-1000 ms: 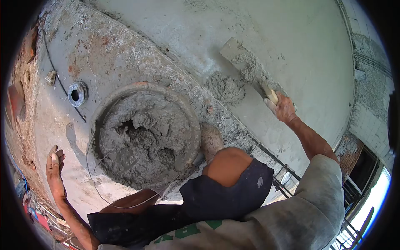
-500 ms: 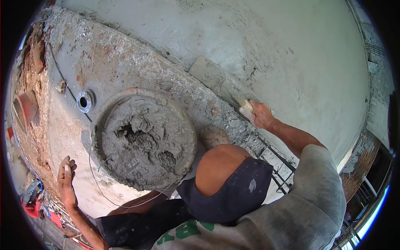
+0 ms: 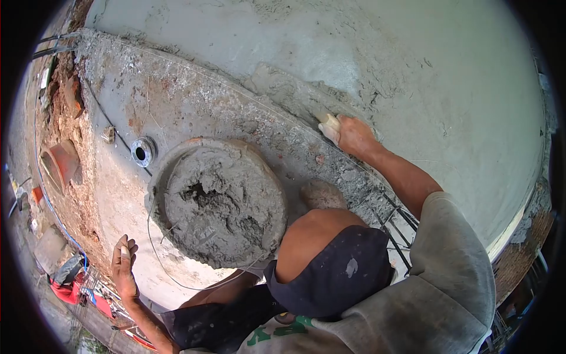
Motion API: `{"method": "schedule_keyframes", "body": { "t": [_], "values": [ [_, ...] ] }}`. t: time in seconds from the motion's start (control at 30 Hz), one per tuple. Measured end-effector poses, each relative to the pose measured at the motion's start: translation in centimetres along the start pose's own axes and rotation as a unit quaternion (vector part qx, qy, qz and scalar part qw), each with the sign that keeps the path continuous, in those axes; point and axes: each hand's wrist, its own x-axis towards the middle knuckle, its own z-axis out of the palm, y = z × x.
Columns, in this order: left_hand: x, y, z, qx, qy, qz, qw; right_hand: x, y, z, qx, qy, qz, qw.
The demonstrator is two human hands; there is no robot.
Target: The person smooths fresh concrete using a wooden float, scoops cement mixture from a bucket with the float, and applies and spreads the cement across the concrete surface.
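Observation:
My right hand [image 3: 355,137] is closed around the pale handle of a plastering trowel [image 3: 283,88]. Its long blade, smeared with grey mortar, lies against the wet grey surface along a rough edge. My left hand [image 3: 124,265] is held out at the lower left, palm up, with fingers extended and nothing in it. Between the hands stands a round tub [image 3: 277,177] heaped with wet mortar [image 3: 236,206], which has a dark hollow in it. A thin wire handle loops over the tub's near side.
A string line [image 3: 194,66] runs along the rough edge. Left of the tub sit a grey ring-shaped pipe piece [image 3: 142,151] and a small lump [image 3: 108,134]. An orange-brown pot [image 3: 61,166] lies farther left. Dark steel bars [image 3: 398,233] stick out near my right arm.
My right hand has slid the trowel up and to the left along the edge. My left hand stays open. The whole view has shifted slightly to the right.

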Motion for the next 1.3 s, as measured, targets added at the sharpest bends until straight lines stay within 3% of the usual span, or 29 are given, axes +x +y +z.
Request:
{"method": "schedule_keyframes", "body": {
  "t": [0.13,0.43,0.63,0.73,0.83,0.9,0.93,1.03,1.1,1.3],
  "values": [
    [0.5,-1.1,-1.2,0.009,0.017,0.002,1.000,0.9,0.4,-1.8,-0.015,0.017,0.009,1.000],
    [1.4,-1.2,-0.6,0.020,-0.025,-0.030,0.999,3.7,9.2,-4.0,-0.045,0.123,0.003,0.991],
    [2.5,-2.1,-1.3,0.009,-0.035,-0.019,0.999,4.9,13.4,-8.3,-0.043,0.127,0.015,0.991],
    [2.8,-1.9,-1.2,0.016,-0.032,-0.023,0.999,4.4,14.1,-9.8,-0.006,0.140,0.062,0.988],
    [2.3,-2.3,-1.2,0.004,-0.041,-0.023,0.999,2.2,12.8,-10.0,0.185,0.076,0.198,0.960],
    [2.2,-2.3,-0.8,-0.009,-0.049,-0.032,0.998,-0.3,9.9,-9.5,0.187,0.046,0.197,0.961],
    [2.3,-2.3,-0.6,-0.005,-0.052,-0.040,0.998,-0.5,12.4,-6.2,0.059,0.124,-0.018,0.990],
    [3.1,-2.5,-0.9,0.007,-0.054,-0.036,0.998,-2.9,7.7,-3.4,-0.019,-0.019,0.007,1.000],
    [3.4,-1.5,-0.4,0.013,-0.045,-0.023,0.999,-3.3,7.7,0.5,0.000,0.004,-0.039,0.999],
    [4.4,-1.4,-0.1,0.036,-0.062,-0.040,0.997,-3.0,7.1,-1.7,-0.034,0.036,0.045,0.998]
  ]
}}
